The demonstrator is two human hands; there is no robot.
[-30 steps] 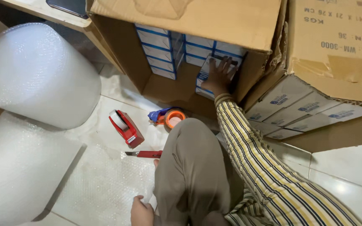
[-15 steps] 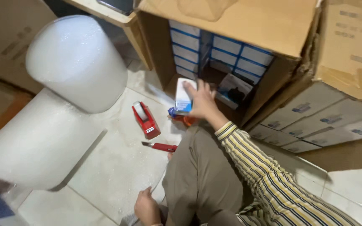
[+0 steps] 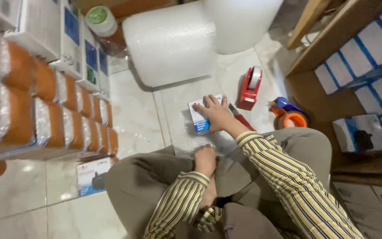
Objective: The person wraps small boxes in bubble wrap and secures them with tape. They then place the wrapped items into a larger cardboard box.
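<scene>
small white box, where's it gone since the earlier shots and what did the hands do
The right hand pulled the small white and blue box out of the big carton and now presses it flat on the bubble wrap sheet on the floor. The left hand moved up to the sheet's near edge. The red tape dispenser and the bubble wrap rolls stayed put.

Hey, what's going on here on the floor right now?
A person in a striped shirt sits cross-legged on the tiled floor. Their right hand lies flat on a small white-and-blue box, which sits on a sheet of bubble wrap unrolled from a big roll. The left hand rests on the sheet's near edge. A red tape dispenser and an orange tape roll lie to the right, beside open cartons of similar boxes.
</scene>
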